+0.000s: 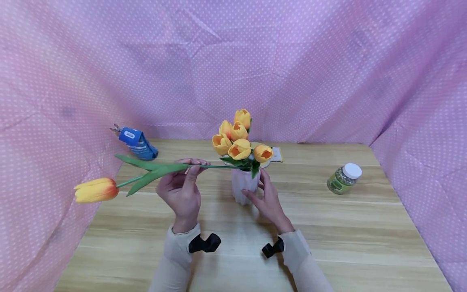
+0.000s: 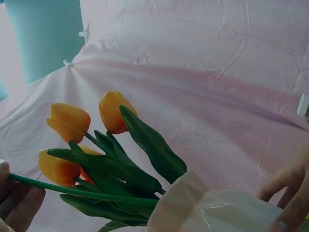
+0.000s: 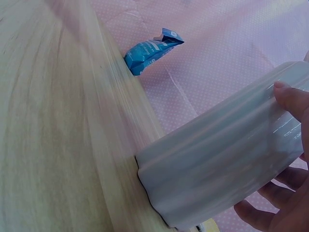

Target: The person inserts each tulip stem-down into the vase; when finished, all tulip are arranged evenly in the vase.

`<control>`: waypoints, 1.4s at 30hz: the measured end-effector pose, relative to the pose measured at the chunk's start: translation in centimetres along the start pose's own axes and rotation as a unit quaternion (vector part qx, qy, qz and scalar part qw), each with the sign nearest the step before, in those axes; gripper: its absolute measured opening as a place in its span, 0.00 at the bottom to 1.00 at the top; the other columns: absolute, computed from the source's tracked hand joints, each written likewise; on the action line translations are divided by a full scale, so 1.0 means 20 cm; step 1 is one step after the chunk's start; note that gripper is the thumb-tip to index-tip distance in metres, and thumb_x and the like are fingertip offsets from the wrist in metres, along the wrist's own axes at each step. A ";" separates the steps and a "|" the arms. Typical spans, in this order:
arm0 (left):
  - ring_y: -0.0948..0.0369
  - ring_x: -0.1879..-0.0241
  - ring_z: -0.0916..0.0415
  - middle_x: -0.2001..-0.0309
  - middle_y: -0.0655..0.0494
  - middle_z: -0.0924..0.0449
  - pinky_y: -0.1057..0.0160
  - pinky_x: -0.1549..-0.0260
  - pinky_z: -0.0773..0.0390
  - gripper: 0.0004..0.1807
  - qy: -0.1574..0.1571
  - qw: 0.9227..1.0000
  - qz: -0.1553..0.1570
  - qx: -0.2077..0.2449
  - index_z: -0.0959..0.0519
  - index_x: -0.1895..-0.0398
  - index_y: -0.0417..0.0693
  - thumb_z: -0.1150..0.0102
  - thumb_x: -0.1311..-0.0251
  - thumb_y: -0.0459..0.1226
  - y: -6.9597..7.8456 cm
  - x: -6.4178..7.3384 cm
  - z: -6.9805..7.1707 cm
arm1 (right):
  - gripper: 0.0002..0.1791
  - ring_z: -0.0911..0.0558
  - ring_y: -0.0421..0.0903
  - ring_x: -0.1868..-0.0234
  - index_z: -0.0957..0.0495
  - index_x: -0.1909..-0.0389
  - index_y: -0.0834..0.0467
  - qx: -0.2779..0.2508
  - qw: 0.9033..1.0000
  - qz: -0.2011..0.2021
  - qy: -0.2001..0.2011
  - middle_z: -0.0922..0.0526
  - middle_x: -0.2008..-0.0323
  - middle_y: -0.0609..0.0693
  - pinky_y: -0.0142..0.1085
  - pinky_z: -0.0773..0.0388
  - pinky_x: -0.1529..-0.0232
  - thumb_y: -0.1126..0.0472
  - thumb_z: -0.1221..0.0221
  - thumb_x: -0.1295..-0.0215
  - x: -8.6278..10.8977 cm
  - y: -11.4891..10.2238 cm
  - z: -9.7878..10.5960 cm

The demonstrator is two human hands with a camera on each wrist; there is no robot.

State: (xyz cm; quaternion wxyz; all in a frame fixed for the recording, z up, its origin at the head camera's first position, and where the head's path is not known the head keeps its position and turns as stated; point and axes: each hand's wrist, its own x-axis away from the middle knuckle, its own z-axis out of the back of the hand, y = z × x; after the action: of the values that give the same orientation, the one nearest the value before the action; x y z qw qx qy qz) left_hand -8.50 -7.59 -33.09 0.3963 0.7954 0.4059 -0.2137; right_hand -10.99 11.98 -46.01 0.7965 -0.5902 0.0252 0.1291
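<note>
My left hand point(image 1: 181, 193) pinches the green stem of a single artificial tulip point(image 1: 96, 190) between thumb and fingers. This tulip lies almost level, its yellow-orange bloom pointing left and its stem end at the mouth of the vase. The white ribbed vase point(image 1: 240, 184) stands on the table with several orange-yellow tulips point(image 1: 239, 149) and green leaves in it. My right hand point(image 1: 269, 202) holds the vase from the right, thumb on the near side. In the right wrist view, the fingers curve along the wall of the vase point(image 3: 222, 150). Leaves and blooms partly hide where the stem meets the rim.
A blue packet point(image 1: 138, 142) with a metal clip on top stands at the back left of the wooden table point(image 1: 350, 243). To the right is a clear jar point(image 1: 343, 178) with a white lid. Behind the vase lies a flat pale item point(image 1: 277, 154). Pink dotted cloth point(image 1: 277, 61) surrounds the table.
</note>
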 end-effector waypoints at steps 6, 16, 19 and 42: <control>0.51 0.67 0.12 0.67 0.43 0.12 0.54 0.60 0.10 0.07 -0.014 1.000 -0.016 -0.010 0.21 0.63 0.22 0.42 0.45 0.14 -0.01 0.01 -0.01 | 0.45 0.33 0.57 0.26 0.48 0.23 0.45 0.003 1.000 0.001 0.001 0.34 0.27 0.52 0.60 0.28 0.30 0.55 0.33 0.35 0.00 0.01 0.00; 0.55 0.62 0.12 0.63 0.47 0.13 0.59 0.56 0.11 0.07 -0.057 0.997 -0.031 -0.038 0.20 0.64 0.24 0.40 0.46 0.14 -0.07 0.07 -0.03 | 0.46 0.33 0.56 0.25 0.50 0.23 0.43 0.003 1.000 -0.010 -0.002 0.35 0.25 0.51 0.60 0.30 0.29 0.53 0.33 0.35 0.00 0.00 0.00; 0.58 0.60 0.13 0.61 0.50 0.13 0.62 0.55 0.12 0.08 -0.067 0.996 -0.012 -0.053 0.20 0.63 0.27 0.40 0.44 0.16 -0.10 0.10 -0.03 | 0.46 0.32 0.56 0.26 0.50 0.23 0.43 0.004 1.000 -0.008 0.000 0.34 0.26 0.52 0.60 0.29 0.30 0.53 0.33 0.35 0.00 0.00 0.00; 0.59 0.63 0.15 0.70 0.40 0.15 0.67 0.60 0.13 0.08 -0.085 0.976 -0.051 -0.195 0.19 0.71 0.24 0.32 0.43 0.25 -0.21 0.17 -0.06 | 0.46 0.29 0.56 0.29 0.48 0.23 0.45 0.002 1.000 0.017 0.006 0.31 0.29 0.55 0.60 0.26 0.32 0.58 0.33 0.36 0.00 0.01 0.00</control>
State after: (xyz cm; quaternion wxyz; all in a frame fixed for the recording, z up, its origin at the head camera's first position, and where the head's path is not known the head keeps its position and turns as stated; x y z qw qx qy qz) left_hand -9.89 -3.44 -36.47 0.5657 0.6597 0.4445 -0.2172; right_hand -11.07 12.15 -46.26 0.7954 -0.5887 0.0404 0.1385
